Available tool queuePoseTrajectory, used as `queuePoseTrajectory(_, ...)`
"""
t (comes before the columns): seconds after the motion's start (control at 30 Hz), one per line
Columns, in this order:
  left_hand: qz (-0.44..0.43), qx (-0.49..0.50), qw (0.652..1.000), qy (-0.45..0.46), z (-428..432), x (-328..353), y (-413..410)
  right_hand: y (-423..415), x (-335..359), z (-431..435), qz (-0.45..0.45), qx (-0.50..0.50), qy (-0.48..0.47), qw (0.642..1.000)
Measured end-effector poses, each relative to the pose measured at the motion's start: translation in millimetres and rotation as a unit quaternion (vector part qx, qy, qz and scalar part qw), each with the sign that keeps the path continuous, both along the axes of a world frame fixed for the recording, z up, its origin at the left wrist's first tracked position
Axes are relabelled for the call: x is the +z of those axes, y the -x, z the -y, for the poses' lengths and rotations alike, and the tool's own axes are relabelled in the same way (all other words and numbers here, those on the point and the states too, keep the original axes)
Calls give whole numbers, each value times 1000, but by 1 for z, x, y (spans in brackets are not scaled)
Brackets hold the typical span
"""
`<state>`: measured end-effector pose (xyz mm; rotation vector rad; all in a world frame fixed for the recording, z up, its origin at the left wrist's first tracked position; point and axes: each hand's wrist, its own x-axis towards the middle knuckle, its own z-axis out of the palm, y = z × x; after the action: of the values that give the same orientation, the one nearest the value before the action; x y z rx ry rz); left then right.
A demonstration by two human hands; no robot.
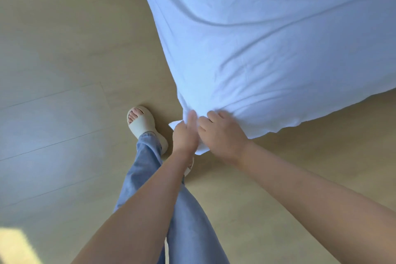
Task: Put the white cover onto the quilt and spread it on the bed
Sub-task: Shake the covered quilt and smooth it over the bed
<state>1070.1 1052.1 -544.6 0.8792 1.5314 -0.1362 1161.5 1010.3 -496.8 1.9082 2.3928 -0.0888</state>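
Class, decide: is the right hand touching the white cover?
Touching. The head view shows the right hand gripping the white cover at its bunched corner.

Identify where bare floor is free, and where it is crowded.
Free: wide floor left of the slipper; a strip between the white cover and the right forearm. Crowded: the cover's corner, gripped by left hand and right hand.

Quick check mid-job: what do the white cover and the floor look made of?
White cover: thin woven fabric, likely cotton, matte; it creases softly and bunches where the left hand and right hand grip its corner. Floor: pale wood-look planks, perhaps laminate, slight sheen; straight seams and reflections show.
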Motion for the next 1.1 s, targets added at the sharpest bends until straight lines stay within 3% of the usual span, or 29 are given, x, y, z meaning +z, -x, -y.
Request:
queuePoseTrajectory(0.17, 13, 56, 995, 86, 16, -13, 7, 7, -17, 20, -7, -25, -36, 999)
queuePoseTrajectory(0.4, -52, -184, 982, -12, -37, -15, 2, 5, -7, 0, -38, -119, 52, 991)
queuePoseTrajectory(0.57, -17, -263, 959, -102, -96, 67, 6, 5, 62, -52, -130, -216, 80, 964)
queuePoseTrajectory(0.7, 27, -273, 947, -168, -154, 158, 10, 2, 141, -111, -167, -288, 84, 939)
queuePoseTrajectory(0.87, 80, -230, 945, -220, -234, 272, 35, 0, 240, -198, -193, -272, 62, 941)
queuePoseTrajectory(1.03, 66, -181, 944, -266, -355, 354, 67, 1, 318, -309, -230, -286, 17, 930)
queuePoseTrajectory(1.1, 45, -182, 938, -292, -411, 376, 73, -1, 342, -356, -243, -297, 59, 922)
